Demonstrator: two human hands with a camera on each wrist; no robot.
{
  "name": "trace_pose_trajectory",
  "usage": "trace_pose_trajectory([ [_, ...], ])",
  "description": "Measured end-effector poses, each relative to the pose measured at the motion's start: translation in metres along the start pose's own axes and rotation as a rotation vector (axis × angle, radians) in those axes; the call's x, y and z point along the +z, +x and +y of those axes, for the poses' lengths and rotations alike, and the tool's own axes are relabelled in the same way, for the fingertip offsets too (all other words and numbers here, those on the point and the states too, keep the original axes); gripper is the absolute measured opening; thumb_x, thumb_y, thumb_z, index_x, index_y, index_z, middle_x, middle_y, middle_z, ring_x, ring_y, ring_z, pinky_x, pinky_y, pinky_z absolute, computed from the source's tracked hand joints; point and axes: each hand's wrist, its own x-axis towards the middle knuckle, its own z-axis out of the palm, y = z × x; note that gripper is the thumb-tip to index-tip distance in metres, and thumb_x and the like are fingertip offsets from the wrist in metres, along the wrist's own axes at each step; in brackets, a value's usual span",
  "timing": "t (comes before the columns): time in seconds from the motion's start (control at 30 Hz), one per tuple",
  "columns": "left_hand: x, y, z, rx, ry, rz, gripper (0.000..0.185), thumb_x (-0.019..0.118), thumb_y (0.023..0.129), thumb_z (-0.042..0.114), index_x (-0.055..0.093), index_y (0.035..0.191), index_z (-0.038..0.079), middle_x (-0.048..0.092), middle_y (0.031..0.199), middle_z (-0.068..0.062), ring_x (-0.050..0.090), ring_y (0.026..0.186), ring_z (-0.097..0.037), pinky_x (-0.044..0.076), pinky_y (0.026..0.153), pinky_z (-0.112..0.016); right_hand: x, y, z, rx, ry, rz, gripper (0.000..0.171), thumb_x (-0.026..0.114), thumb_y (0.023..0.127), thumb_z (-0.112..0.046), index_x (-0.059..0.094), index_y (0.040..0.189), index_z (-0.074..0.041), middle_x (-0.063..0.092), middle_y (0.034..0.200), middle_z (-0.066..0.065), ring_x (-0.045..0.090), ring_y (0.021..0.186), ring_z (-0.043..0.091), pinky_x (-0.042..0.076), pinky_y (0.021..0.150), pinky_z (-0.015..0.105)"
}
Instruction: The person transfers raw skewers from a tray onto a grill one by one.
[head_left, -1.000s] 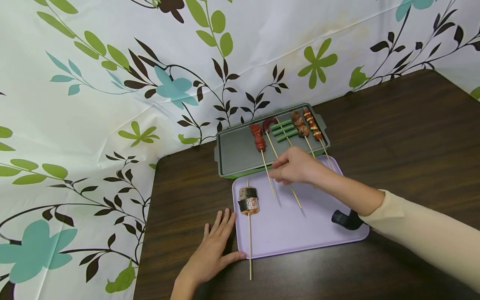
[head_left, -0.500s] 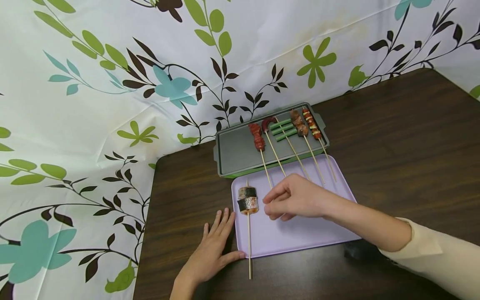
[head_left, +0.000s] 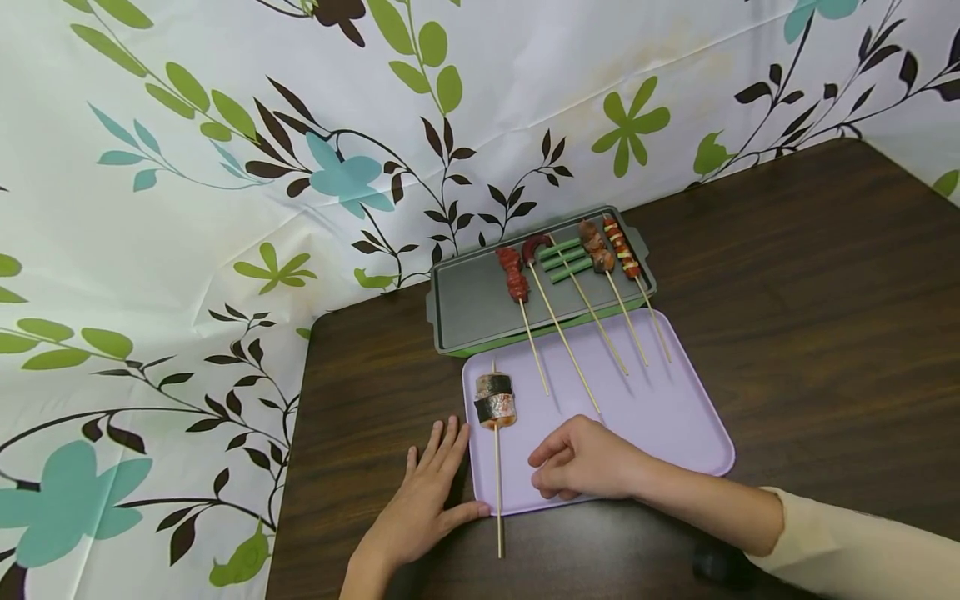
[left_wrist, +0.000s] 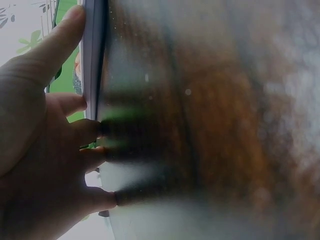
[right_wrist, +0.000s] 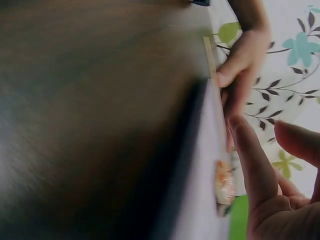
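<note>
Dark table [head_left: 787, 275]: left hand [head_left: 427, 500] steadies lilac tray [head_left: 675, 417], right hand [head_left: 585, 458] hovers

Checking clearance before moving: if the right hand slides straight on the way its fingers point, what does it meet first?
Probably the bare wooden stick of the fish skewer on the lilac tray; the right hand points left toward it, though height is unclear.

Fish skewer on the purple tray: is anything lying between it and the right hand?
Nothing visible does. The right hand hovers over the near part of the purple tray, beside the fish skewer, with only bare tray between them. The left hand rests on the skewer's other side, at the tray's edge.
</note>
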Motion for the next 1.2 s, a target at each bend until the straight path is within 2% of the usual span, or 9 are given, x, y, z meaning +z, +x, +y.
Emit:
trace_pose_trajectory([
  [0.13, 0.0, 0.0, 0.0, 0.001, -0.001, -0.004, 0.1, 0.062, 0.085, 0.063, 0.007, 0.159, 0.024, 0.003, 0.164, -0.006, -0.002, 0.149, -0.028, 0.007, 0.108, -0.07, 0.004, 0.006, 0.013, 0.025, 0.031, 0.047, 0.027, 0.072, 0.084, -0.005, 0.068, 0.104, 0.013, 0.073, 0.081, 0.015, 0.071, 0.073, 0.02, 0.058, 0.062, 0.032],
  [0.27, 0.001, 0.001, 0.0, 0.005, -0.012, -0.006, 0.1, 0.062, 0.085, 0.063, 0.008, 0.159, 0.022, 0.004, 0.164, -0.007, -0.002, 0.149, -0.028, 0.006, 0.108, -0.071, 0.009, 0.014, 0.022, 0.102, 0.114, 0.079, 0.025, 0.071, 0.085, -0.004, 0.068, 0.104, 0.013, 0.073, 0.081, 0.015, 0.072, 0.072, 0.021, 0.058, 0.061, 0.031],
  [0.37, 0.001, 0.001, 0.0, 0.001, -0.017, -0.012, 0.1, 0.061, 0.085, 0.063, 0.008, 0.159, 0.022, 0.003, 0.164, -0.006, -0.003, 0.149, -0.028, 0.005, 0.108, -0.071, 0.013, 0.02, 0.028, 0.158, 0.189, 0.087, 0.022, 0.069, 0.087, -0.003, 0.068, 0.103, 0.012, 0.073, 0.082, 0.016, 0.072, 0.07, 0.02, 0.058, 0.061, 0.031],
  [0.5, 0.0, 0.001, 0.0, 0.0, -0.008, -0.013, 0.1, 0.06, 0.086, 0.064, 0.008, 0.159, 0.021, 0.002, 0.164, -0.006, -0.003, 0.149, -0.028, 0.006, 0.108, -0.071, 0.019, 0.025, 0.029, 0.174, 0.223, 0.078, 0.02, 0.069, 0.088, -0.004, 0.069, 0.101, 0.011, 0.073, 0.082, 0.017, 0.072, 0.069, 0.019, 0.058, 0.061, 0.031],
  [0.77, -0.001, 0.0, 0.001, 0.002, -0.007, -0.006, 0.099, 0.061, 0.086, 0.063, 0.008, 0.159, 0.022, 0.003, 0.164, -0.006, -0.002, 0.149, -0.028, 0.006, 0.108, -0.071, 0.03, 0.034, 0.027, 0.162, 0.187, 0.076, 0.015, 0.07, 0.088, -0.005, 0.071, 0.095, 0.008, 0.072, 0.077, 0.016, 0.072, 0.067, 0.021, 0.058, 0.059, 0.032],
  [1.2, 0.0, 0.0, 0.001, -0.008, 0.002, -0.011, 0.099, 0.061, 0.086, 0.063, 0.008, 0.159, 0.023, 0.003, 0.164, -0.006, -0.002, 0.149, -0.028, 0.006, 0.108, -0.071, 0.048, 0.049, 0.022, 0.166, 0.051, 0.122, 0.008, 0.075, 0.083, -0.003, 0.069, 0.08, 0.001, 0.07, 0.064, 0.013, 0.071, 0.059, 0.022, 0.055, 0.05, 0.029],
])
